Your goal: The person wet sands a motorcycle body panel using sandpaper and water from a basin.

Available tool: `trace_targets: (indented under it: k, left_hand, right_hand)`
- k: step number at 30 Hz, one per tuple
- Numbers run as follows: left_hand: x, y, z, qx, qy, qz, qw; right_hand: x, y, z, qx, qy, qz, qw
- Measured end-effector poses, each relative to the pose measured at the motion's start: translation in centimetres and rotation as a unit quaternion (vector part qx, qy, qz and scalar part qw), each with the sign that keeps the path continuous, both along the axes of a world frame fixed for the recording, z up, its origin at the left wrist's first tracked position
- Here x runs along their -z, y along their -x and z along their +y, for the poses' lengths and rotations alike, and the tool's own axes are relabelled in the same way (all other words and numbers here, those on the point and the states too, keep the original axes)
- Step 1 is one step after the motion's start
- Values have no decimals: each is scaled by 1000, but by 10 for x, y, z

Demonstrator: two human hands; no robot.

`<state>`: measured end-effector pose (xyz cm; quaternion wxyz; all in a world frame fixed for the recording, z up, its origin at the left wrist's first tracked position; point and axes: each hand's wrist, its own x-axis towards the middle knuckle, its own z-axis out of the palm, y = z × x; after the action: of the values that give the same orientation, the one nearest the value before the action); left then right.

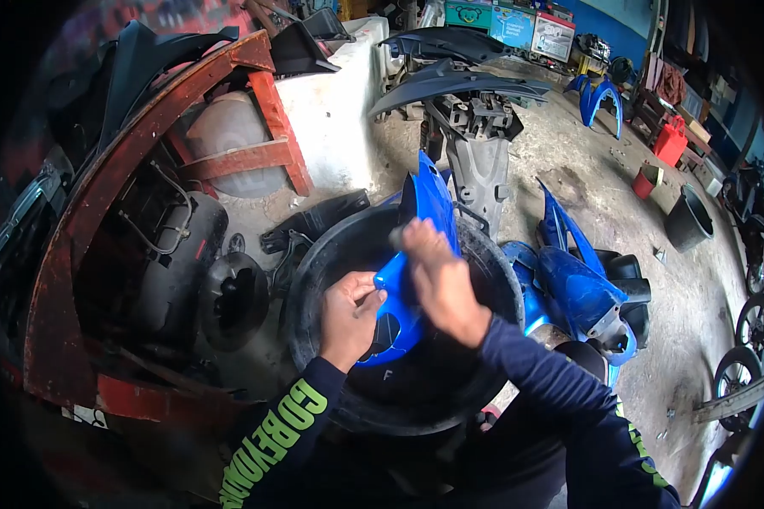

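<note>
A glossy blue motorcycle body panel (pixel 433 199) stands tilted inside a round black tub (pixel 433 399), its upper tip rising above the rim. My left hand (pixel 351 318) pinches a projecting edge of the panel between thumb and fingers, over the left part of the tub. My right hand (pixel 441 276) lies against the panel's upper face with its fingers curled, slightly smeared by motion. Something small and greyish shows at its fingertips, too blurred to name. The panel's lower end has a rounded cutout and sits down in the tub.
More blue panels (pixel 573 280) lie on the floor right of the tub. Dark grey panels (pixel 458 89) rest on a stand ahead. A rusty red frame (pixel 64 280) rises on the left. Farther right are a black bucket (pixel 689 219) and a red jerrycan (pixel 671 142).
</note>
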<state>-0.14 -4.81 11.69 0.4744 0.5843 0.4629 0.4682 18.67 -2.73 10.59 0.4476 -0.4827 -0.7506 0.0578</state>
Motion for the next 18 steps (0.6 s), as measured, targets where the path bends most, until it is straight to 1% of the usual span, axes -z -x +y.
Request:
trace_targets:
  k: [2,3,4,5,6,7,8,10,11,12,14,15,16,18]
  left_hand:
    - [6,0,2,-2,-3,-7,1000]
    - [9,2,3,6,-6,-16,1000]
    - [11,4,3,14,-8,-24,1000]
    - [3,2,0,1,-16,3,1000]
    - [2,2,-3,0,-14,4,1000]
    - [0,1,-5,-3,-15,10,1000]
    - [-3,0,-3,-6,-21,17,1000]
    - [2,4,0,0,-17,13,1000]
    - [3,5,1,7,-10,10,1000]
    - [4,5,1,9,-9,13,1000]
    - [0,5,1,17,-7,22,1000]
    - [-2,4,0,19,-22,19,999]
    - [0,5,1,18,-24,18,999]
    - [7,6,5,25,-11,-54,998]
  right_hand:
    - [-8,23,-43,-114,-38,-64,991]
    - [-10,21,-45,-143,-21,-47,988]
    - [-8,11,-30,-140,-20,-43,989]
    - [-4,-6,-1,-84,-3,-11,996]
    - [1,-16,17,-31,15,19,999]
    - [3,-16,20,6,-6,7,1000]
    - [-7,-6,5,5,-9,7,1000]
    - [-15,20,-46,-114,-50,-83,989]
    - [-6,22,-45,-149,-31,-32,988]
    - [-1,14,-31,-147,-31,-29,988]
    - [2,-7,8,-27,-5,29,999]
    - [4,-9,14,-7,-3,35,999]
    - [-1,-2,2,-9,-5,34,999]
    - [-6,22,-46,-103,-33,-44,993]
